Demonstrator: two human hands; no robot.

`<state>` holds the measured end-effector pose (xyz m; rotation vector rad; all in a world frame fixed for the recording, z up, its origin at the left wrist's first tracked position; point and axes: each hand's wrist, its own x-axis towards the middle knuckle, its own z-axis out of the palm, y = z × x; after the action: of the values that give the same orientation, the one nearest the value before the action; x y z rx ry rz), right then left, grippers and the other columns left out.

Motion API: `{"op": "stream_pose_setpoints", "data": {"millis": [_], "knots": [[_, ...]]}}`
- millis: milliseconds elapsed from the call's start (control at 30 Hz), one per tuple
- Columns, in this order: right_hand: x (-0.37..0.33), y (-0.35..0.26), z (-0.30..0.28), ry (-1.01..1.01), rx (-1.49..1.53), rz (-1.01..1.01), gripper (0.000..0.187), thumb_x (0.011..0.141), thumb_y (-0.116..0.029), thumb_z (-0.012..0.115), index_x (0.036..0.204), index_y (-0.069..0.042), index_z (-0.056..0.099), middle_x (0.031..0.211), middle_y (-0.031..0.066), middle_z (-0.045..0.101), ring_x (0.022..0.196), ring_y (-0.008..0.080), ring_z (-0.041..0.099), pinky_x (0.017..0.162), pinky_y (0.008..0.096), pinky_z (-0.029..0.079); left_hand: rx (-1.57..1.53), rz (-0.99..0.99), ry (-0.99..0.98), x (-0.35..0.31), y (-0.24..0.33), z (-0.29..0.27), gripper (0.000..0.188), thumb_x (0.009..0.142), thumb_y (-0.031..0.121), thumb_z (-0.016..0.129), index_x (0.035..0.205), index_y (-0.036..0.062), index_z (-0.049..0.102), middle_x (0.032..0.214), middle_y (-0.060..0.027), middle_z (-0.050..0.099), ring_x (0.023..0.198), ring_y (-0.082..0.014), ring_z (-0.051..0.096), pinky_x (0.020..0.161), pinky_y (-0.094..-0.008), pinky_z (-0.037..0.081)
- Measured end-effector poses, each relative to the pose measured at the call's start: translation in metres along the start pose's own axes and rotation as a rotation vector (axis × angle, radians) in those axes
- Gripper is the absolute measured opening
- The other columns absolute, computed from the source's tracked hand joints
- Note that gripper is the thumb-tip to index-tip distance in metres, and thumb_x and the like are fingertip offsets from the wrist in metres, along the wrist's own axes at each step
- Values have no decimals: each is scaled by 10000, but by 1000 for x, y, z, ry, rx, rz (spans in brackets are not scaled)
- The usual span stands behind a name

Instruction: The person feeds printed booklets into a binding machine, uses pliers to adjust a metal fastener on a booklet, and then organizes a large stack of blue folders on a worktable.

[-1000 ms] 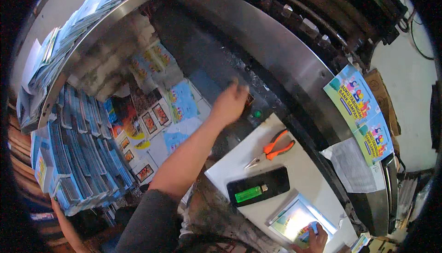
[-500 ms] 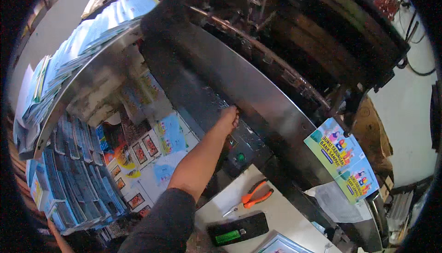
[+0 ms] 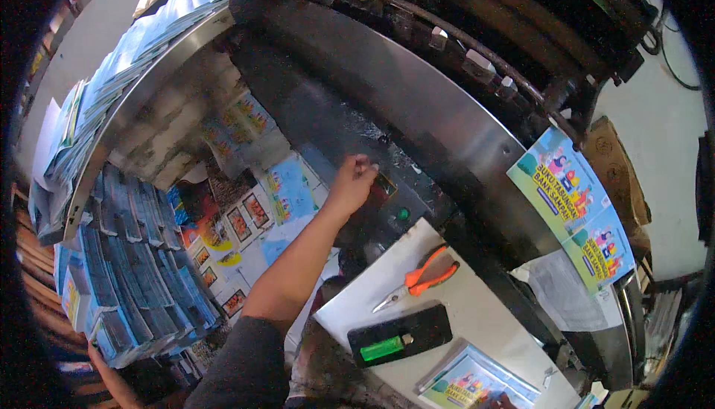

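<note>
My left hand reaches in from the lower edge, its forearm in a dark sleeve. Its fingers are curled together over the dark machine panel; what they hold, if anything, is hidden. Beside it on the panel are a small yellow-edged switch plate and a green button. At the lower edge, dark fingertips of my right hand show against the near side of a stack of printed booklets; most of that hand is out of view. The booklets lie on a pale board.
Orange-handled pliers and a black phone-like slab with a green strip lie on the board. Booklet bundles and fanned sheets fill the left. A forearm-like shape shows below. A metal rail crosses the machine; printed sheets hang right.
My left hand has drawn back from the rail across the panel. White blocks now show along the machine's rod. The view has shifted, bringing the booklet stack and fingertips further into sight.
</note>
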<state>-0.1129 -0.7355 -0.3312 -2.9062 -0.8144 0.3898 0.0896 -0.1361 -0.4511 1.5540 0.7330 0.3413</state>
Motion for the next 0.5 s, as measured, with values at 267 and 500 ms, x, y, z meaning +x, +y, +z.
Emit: {"op": "stream_pose_setpoints", "data": {"millis": [267,500], "knots": [[24,-30,-49,-46,207,-66,772,635,-160,769,1345,-56,485,1312,199,516,1174,377,504,994,445,448,232,123,-229,-114,34,-3,478,911,360,601,1231,13,526,1054,-149,640,931,-250,639,810,-364,498],[15,-25,-55,-105,180,-52,679,669,-109,687,1318,-49,499,1272,209,548,1144,401,534,981,455,452,744,160,-234,-165,60,0,614,934,513,459,1264,-3,511,1174,-287,576,1078,-431,572,900,-480,469]]}}
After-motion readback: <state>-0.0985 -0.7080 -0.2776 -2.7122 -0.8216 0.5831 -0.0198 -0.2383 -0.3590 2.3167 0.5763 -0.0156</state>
